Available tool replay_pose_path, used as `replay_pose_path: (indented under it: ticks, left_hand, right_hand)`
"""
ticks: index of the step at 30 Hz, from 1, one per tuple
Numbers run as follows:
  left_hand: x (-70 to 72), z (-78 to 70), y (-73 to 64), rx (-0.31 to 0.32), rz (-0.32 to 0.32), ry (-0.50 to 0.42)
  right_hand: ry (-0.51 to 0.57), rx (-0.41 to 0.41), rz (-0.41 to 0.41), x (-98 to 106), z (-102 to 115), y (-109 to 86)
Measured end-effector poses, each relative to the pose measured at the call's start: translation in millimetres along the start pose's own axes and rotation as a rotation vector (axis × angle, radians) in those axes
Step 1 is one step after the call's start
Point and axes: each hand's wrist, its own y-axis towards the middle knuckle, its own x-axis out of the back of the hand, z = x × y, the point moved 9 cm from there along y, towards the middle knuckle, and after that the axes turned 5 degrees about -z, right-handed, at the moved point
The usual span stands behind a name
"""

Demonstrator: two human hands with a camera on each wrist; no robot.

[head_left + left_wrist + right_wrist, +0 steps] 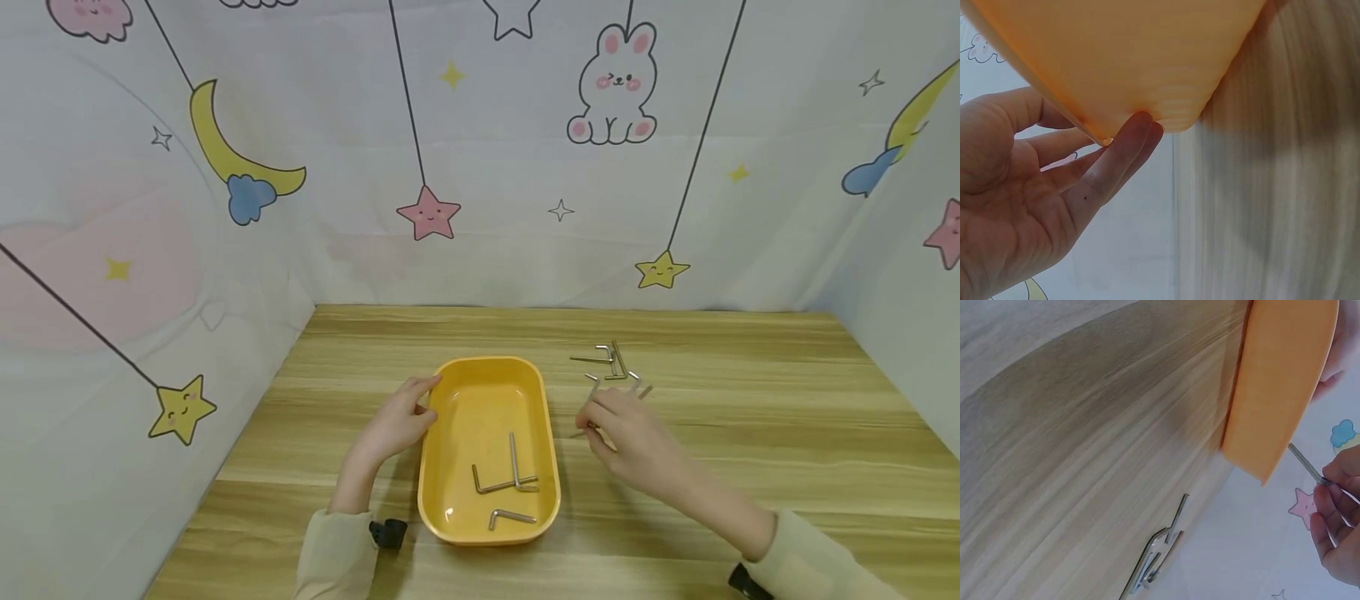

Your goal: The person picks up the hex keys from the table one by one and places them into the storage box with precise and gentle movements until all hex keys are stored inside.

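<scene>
A yellow tray (472,417) stands on the table, and my left hand (399,423) grips its left rim near the far end. In the left wrist view, the fingers (1116,153) lie against the tray's outer wall. Just right of the tray, my right hand (633,442) pinches a hex key (1305,464) between thumb and fingertips. The key's free end points toward the tray, and its other end is hidden in the hand. Three hex keys lie inside the tray's near half, one of them a silver hex key (513,514).
Beyond the right hand, several loose hex keys (617,360) lie grouped on the wooden table (787,400). Some are partly covered by that hand. A white printed cloth (510,267) hangs behind the table and along both sides.
</scene>
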Motion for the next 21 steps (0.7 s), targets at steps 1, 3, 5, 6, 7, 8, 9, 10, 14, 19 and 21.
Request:
replay_pose_path:
  ticks: [1, 3, 5, 6, 7, 8, 9, 10, 14, 19, 21]
  left_hand:
    - [0.1, 0.2, 0.0, 0.0, 0.0, -0.001]
    - [0.3, 0.7, -0.1, 0.001, 0.0, -0.003]
    - [0.4, 1.3, -0.2, 0.001, 0.0, -0.001]
    - [0.4, 1.3, -0.3, -0.001, 0.0, 0.001]
    - [0.4, 1.2, -0.4, -0.001, 0.0, 0.004]
    - [0.5, 1.2, -0.5, -0.002, -0.001, 0.006]
    - [0.3, 1.1, -0.6, -0.004, 0.0, 0.008]
    - [0.3, 1.1, -0.7, -0.004, 0.0, 0.009]
    - [0.1, 1.3, -0.9, -0.005, 0.002, 0.007]
    - [0.0, 0.6, -1.1, -0.005, 0.005, -0.001]
    - [-0.2, 0.2, -1.2, -0.004, 0.006, -0.003]
  right_hand:
    - [0.0, 0.001, -0.005, 0, 2, 0.7]
    - [0.01, 0.002, -0.01, 0, 4, 1.6]
    - [0.018, 0.004, -0.01, -1, 7, 2.8]
    - [0.021, 0.008, -0.011, -1, 9, 3.5]
    - [0.03, 0.008, -0.007, -2, 10, 3.9]
    - [0.038, 0.007, -0.003, -3, 11, 4.2]
    - [0.043, 0.005, 0.002, -4, 13, 4.5]
    - [0.045, 0.003, 0.007, -5, 14, 4.9]
    - [0.057, 0.0, 0.013, -9, 20, 5.1]
    - [0.075, 0.022, -0.014, -12, 29, 5.9]
    - [0.071, 0.02, -0.013, -14, 32, 6.2]
